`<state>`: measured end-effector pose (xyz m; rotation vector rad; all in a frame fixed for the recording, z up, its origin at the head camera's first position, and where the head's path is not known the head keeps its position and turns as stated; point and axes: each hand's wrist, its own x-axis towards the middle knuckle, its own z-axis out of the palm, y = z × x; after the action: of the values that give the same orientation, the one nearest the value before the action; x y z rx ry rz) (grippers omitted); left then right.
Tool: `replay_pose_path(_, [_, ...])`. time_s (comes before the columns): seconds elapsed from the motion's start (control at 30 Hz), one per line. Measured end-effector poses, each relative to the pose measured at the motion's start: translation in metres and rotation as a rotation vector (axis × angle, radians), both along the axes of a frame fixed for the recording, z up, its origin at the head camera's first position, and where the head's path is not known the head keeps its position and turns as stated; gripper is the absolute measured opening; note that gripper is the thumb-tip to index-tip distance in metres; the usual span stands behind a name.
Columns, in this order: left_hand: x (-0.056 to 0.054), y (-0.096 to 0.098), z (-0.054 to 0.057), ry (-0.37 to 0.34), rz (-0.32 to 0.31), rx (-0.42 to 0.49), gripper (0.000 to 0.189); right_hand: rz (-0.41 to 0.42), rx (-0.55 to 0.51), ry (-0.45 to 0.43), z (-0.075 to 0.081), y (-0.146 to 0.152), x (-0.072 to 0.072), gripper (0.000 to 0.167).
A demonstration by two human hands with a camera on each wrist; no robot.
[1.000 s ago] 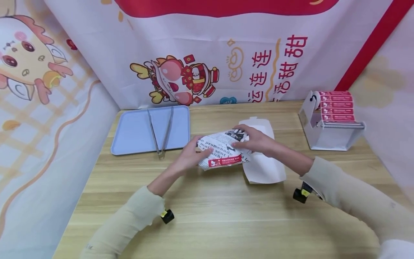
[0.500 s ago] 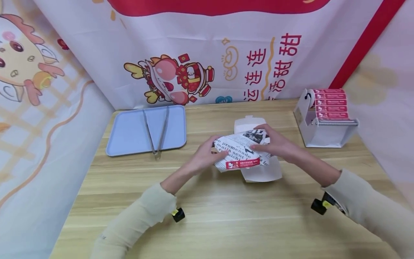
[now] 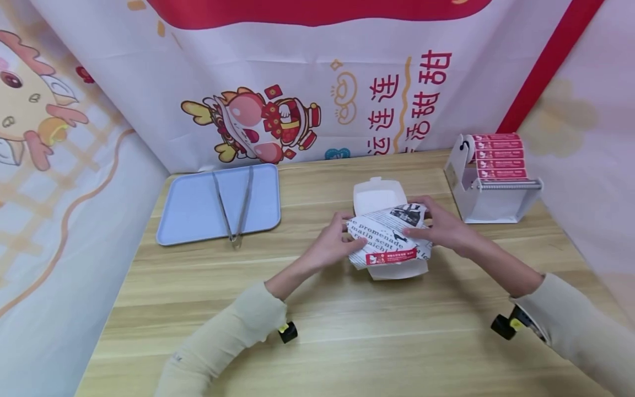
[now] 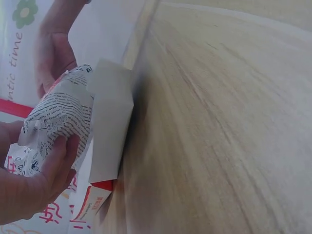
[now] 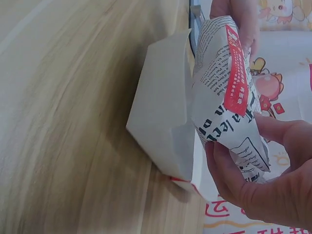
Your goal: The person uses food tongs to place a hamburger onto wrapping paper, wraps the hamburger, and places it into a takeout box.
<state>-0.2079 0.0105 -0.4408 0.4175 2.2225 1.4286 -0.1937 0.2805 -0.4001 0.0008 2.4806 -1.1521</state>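
Note:
A parcel wrapped in newsprint-patterned paper (image 3: 379, 234), with a red label strip along its near side, is held just over an open white takeaway box (image 3: 379, 196). My left hand (image 3: 332, 241) grips its left end, thumb on top. My right hand (image 3: 444, 227) grips the other end, thumb on top and fingers beneath. In the right wrist view the wrapped parcel (image 5: 226, 92) sits right at the rim of the box (image 5: 163, 105). The left wrist view shows the box wall (image 4: 109, 117) close beside the paper. What is inside the wrapping is hidden.
At the back left lies a blue tray (image 3: 190, 209) with metal tongs (image 3: 241, 212) resting across its front edge. A white label dispenser (image 3: 496, 201) with a roll of red labels (image 3: 500, 157) stands at the back right. A printed curtain hangs behind the wooden table (image 3: 317, 342).
Both hands have carried the wrapped parcel to the right, from beside the white box to over it. The head view has shifted slightly, so the background sits a little further left.

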Motion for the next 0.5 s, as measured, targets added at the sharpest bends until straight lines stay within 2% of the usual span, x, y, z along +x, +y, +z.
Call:
replay_pose_path(0.13, [-0.001, 0.005, -0.008, 0.104, -0.029, -0.067, 0.066, 0.009, 0.004, 0.043, -0.004, 0.005, 0.003, 0.085])
replay_pose_path(0.3, [0.001, 0.008, -0.018, 0.222, -0.036, -0.13, 0.067, 0.035, 0.079, 0.095, -0.014, 0.008, 0.006, 0.078])
replay_pose_path(0.5, [0.002, 0.011, -0.023, 0.262, -0.034, -0.162, 0.069, 0.048, 0.11, 0.135, -0.023, 0.01, 0.008, 0.076])
